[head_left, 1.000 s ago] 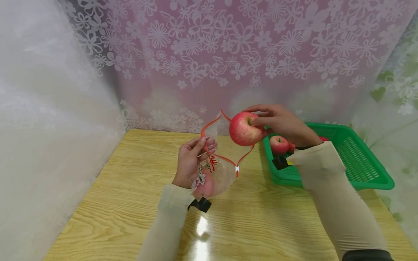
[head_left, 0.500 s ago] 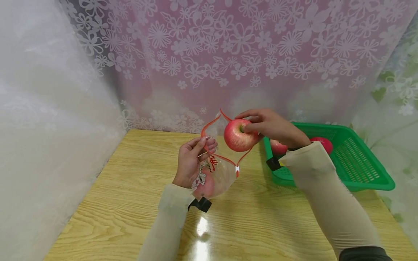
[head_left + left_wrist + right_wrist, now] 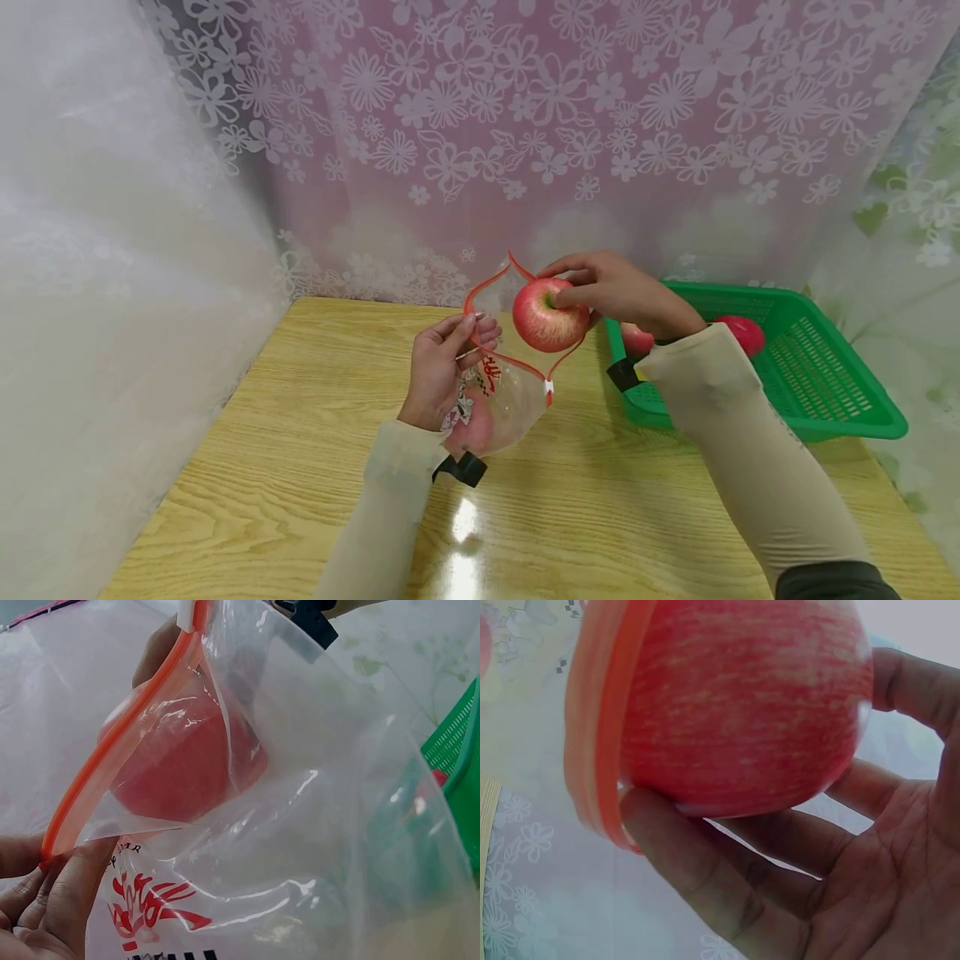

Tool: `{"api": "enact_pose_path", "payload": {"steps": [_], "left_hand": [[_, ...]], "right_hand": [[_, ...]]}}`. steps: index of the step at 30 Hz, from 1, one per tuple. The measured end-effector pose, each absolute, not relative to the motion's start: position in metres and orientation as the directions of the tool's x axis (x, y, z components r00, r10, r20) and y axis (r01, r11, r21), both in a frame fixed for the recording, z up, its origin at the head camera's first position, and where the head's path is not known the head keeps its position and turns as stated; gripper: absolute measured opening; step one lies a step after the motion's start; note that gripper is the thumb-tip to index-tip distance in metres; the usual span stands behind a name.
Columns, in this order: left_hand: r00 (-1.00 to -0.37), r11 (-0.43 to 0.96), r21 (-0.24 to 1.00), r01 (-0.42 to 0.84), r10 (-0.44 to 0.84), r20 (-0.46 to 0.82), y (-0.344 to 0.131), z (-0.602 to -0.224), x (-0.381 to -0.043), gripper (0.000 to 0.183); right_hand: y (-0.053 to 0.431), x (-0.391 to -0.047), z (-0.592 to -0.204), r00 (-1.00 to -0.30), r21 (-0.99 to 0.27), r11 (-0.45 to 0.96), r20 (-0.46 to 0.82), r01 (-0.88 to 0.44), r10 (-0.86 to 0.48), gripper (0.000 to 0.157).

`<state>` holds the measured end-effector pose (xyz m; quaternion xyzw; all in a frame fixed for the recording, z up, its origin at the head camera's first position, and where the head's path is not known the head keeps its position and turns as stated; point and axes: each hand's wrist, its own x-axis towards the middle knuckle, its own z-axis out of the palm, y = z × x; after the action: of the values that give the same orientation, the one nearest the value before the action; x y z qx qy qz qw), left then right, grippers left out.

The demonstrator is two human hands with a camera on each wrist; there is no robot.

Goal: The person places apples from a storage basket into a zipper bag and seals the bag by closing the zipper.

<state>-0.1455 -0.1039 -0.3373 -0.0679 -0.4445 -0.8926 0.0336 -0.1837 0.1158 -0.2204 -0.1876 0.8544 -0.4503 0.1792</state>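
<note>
My left hand pinches the orange zip edge of a clear zip bag, whose mouth gapes wide. Red lettering and a cartoon print mark the bag's side. One apple lies low inside it, seen through the plastic. A red-and-yellow apple is gripped by my right hand, thumb near the stem hollow, right at the bag's mouth. In the right wrist view the orange zip strip runs close along this apple, and a fingertip touches the strip. A white slider sits at the zip's near corner.
A green plastic basket stands on the right of the wooden table. Inside are a red apple and another apple partly behind my right wrist. A pink floral curtain hangs behind the table.
My right hand has carried the apple a little left and down, to the bag's mouth. The basket's red apple shows more from behind the sleeve. The left hand has stayed nearly still.
</note>
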Motion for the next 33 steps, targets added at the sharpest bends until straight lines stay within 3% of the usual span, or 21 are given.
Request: {"api": "enact_pose_path", "payload": {"steps": [12, 24, 33], "left_hand": [[-0.991, -0.612, 0.782, 0.116, -0.015, 0.136, -0.102, -0.337, -0.146, 0.015], [-0.993, -0.658, 0.743, 0.120, -0.098, 0.073, -0.098, -0.336, -0.147, 0.022], [-0.993, -0.641, 0.759, 0.116, -0.088, 0.078, -0.097, -0.336, -0.145, 0.022]], "right_hand": [[0.114, -0.186, -0.220, -0.871, -0.802, 0.574, -0.156, -0.164, -0.466, 0.043], [0.138, -0.187, -0.223, -0.905, -0.810, 0.554, -0.072, -0.192, -0.418, 0.040], [0.162, -0.189, -0.226, -0.925, -0.828, 0.523, -0.014, -0.201, -0.379, 0.040]]}}
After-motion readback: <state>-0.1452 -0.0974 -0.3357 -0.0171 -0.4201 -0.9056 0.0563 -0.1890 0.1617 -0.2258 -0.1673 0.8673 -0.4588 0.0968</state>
